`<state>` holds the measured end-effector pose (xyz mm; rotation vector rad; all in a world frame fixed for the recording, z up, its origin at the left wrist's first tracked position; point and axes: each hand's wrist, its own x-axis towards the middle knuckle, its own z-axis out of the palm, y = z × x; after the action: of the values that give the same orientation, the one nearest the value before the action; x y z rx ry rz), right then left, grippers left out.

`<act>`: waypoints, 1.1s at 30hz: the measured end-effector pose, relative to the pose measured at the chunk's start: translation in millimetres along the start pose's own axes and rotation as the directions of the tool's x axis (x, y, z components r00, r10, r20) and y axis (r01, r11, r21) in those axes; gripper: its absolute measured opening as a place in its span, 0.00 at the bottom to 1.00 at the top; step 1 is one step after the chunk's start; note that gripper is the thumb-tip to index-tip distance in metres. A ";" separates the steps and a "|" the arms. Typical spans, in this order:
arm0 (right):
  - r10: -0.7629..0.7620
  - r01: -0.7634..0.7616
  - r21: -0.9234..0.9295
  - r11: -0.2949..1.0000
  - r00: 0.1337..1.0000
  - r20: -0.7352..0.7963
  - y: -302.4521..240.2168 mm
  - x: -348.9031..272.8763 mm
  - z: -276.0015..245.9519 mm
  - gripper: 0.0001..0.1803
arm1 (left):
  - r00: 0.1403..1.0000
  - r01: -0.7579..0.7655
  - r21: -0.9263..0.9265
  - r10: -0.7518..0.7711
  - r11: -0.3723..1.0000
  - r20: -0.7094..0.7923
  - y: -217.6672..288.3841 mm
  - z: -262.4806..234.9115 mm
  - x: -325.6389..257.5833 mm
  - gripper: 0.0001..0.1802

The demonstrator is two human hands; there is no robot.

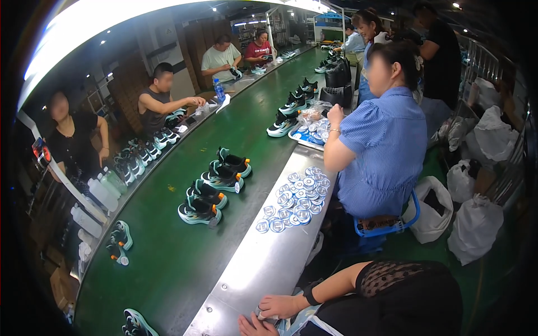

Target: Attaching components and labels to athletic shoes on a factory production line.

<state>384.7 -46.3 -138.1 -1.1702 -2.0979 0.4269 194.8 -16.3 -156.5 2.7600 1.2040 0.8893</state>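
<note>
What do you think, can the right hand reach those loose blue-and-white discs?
Probably yes, with a stretch: only the metal counter shows between the right hand and the blue-and-white discs.

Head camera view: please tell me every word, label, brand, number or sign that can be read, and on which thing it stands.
Wording is not copied out here; print shows as follows.
Dark red shirt: pale lettering across the chest.
Round blue-and-white discs on the metal ledge: print too small to read.
Shoes on the green belt: no readable text.
</note>
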 end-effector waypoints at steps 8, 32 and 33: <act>0.005 -0.005 0.032 0.999 1.000 -0.022 -1.9 0.1 -4.4 0.14 | 1.000 0.003 0.008 -0.003 1.000 0.009 4.5 -5.0 3.9 0.24; -0.002 0.003 0.048 0.999 1.000 -0.022 -2.8 -0.3 -6.1 0.16 | 1.000 0.025 0.028 -0.026 0.999 0.015 8.1 -6.3 2.1 0.26; -0.006 0.008 0.056 0.998 1.000 -0.031 -2.7 -0.2 -7.2 0.16 | 0.999 0.030 0.025 -0.030 0.999 0.022 8.8 -6.7 2.7 0.26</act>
<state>388.2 -48.2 -131.6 -1.1295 -2.0501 0.4592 198.9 -22.2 -147.7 2.7551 1.2580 0.8447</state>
